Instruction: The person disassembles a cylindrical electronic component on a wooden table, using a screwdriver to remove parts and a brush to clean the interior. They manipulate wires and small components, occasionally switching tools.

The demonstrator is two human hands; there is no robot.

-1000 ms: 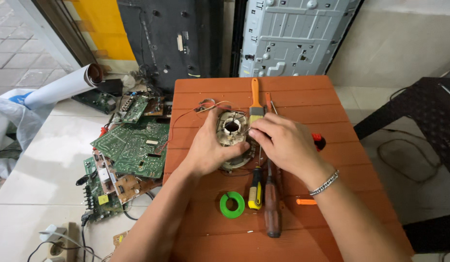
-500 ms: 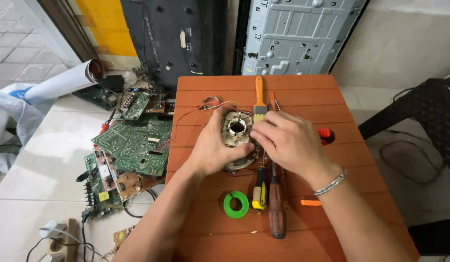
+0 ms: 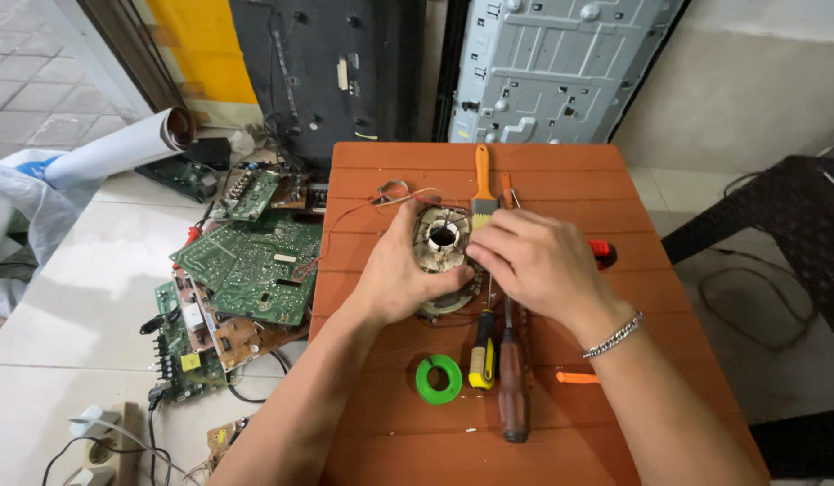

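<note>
At centre frame on the orange slatted table (image 3: pixel 561 171), the left hand (image 3: pixel 401 274) wraps its fingers around the side of a round wound coil unit (image 3: pixel 442 241), while the right hand (image 3: pixel 536 261) presses its fingertips together at the unit's right edge; what they pinch cannot be told. Risk, as judged: the thin lead wires (image 3: pixel 381 200) at upper left of the unit could snag or tear if it is twisted. Count: one brush (image 3: pixel 482 184), two screwdrivers (image 3: pixel 512 382) below centre, one green tape roll (image 3: pixel 438 379), several circuit boards (image 3: pixel 251 261) at left.

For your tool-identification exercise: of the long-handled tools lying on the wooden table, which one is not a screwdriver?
The paintbrush with the orange handle, lying at the table's far side: it ends in bristles, unlike the yellow-and-black-handled screwdriver and the dark red-brown-handled screwdriver.
</note>
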